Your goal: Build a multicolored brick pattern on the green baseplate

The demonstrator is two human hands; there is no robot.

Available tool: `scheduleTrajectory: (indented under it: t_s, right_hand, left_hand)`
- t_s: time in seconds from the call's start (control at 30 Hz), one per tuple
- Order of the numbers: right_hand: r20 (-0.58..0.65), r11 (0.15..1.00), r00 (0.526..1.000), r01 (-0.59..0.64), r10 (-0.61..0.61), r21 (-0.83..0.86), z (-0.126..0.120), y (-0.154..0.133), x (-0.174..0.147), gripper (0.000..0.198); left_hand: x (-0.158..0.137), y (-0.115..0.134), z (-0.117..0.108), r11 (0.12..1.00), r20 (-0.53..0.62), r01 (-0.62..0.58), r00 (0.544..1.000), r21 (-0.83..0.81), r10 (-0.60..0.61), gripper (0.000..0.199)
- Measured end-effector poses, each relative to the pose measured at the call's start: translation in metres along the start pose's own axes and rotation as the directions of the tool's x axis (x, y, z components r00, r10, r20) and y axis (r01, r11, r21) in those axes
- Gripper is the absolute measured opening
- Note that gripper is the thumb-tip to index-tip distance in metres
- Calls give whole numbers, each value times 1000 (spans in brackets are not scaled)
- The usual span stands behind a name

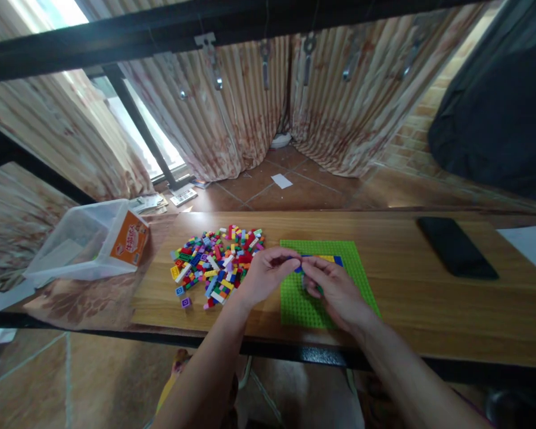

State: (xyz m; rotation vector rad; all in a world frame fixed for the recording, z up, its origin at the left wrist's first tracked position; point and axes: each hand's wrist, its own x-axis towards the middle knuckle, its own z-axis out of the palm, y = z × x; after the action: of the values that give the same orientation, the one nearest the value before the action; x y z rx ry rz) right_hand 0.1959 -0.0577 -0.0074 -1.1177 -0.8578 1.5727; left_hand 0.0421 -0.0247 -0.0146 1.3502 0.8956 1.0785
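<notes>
small blue brick (300,266), pinched between both hands above the green baseplate (352,262) on the wooden table (406,280), looked light, rigid and smooth, best gripped by its short sides. left hand (268,271) and right hand (333,289) had fingertips closed together on it. loose brick pile (214,262) lay just left.

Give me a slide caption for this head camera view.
Both hands, left hand and right hand, pinch small bricks above a green studded baseplate beside a multicoloured brick pile.
</notes>
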Motion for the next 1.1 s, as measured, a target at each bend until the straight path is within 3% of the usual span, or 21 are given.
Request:
scheduleTrajectory:
  t_s: [0.1,0.2,0.37,0.53,0.7,0.83,0.93,1.1]
  right_hand:
    - [-24,992,999,-34,37,122,-14,-10,1,19]
    - [4,989,999,-32,32,145,-31,-19,1,22]
    - [69,999,998,2,1,-42,-52,-22,-3,29]
    - [-58,976,994,82,-96,-204,-71,-17,0,30]
    - [-220,837,928,145,-300,-528,-97,-13,10,29]
    - [-234,777,921,103,-310,-622,-104,-12,12,28]
    - [-195,753,923,134,-331,-644,-100,-13,11,20]
    - [-16,674,948,215,-319,-707,-84,-15,5,22]
  left_hand:
    - [7,-6,2,1000,-131,21,991,2,-20,20]
    - [13,-8,3,999,-162,45,986,19,-41,22]
    - [17,-12,11,996,-80,80,994,33,-77,28]
    - [19,-15,15,996,-9,86,996,32,-86,26]
    - [16,-18,16,995,130,80,988,61,-88,25]
    - [15,-21,22,976,168,6,985,216,-44,23]
    - [15,-23,27,955,193,-41,981,295,-17,21]
    - [18,-25,32,972,175,-36,985,231,-5,16]
